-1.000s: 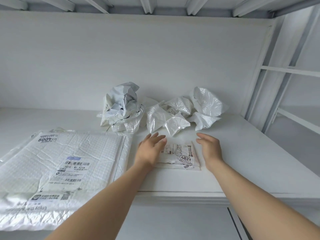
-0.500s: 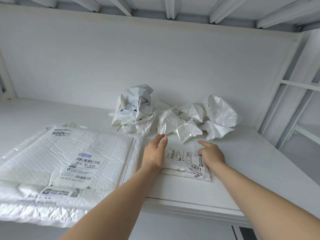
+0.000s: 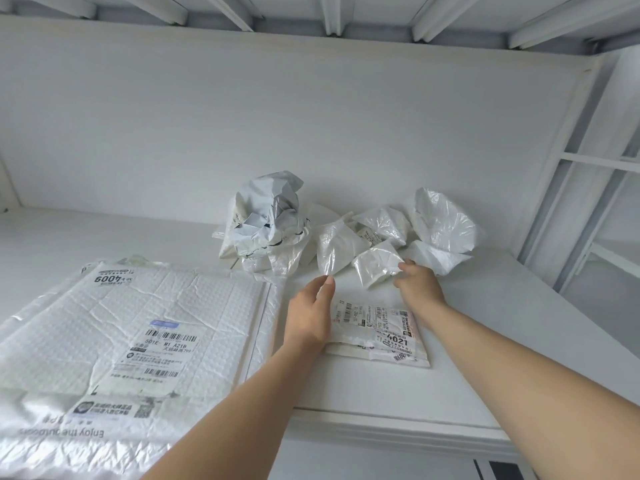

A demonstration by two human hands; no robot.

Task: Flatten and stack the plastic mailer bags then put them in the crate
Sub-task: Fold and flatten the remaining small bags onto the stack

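While the left hand (image 3: 310, 315) holds straight, closed fingers (image 3: 327, 284) over the flat white labelled mailer (image 3: 377, 334), the right hand (image 3: 419, 285) pinches a crumpled white plastic bag (image 3: 375, 266). Both lie on the white shelf (image 3: 485, 358).

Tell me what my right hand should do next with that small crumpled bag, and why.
Probably close the grip on the small crumpled bag and draw it near, onto the flat labelled mailer. The right hand touches the bag's near edge, though whether it pinches is unclear. The left hand is open at the mailer's left edge, placed to smooth.
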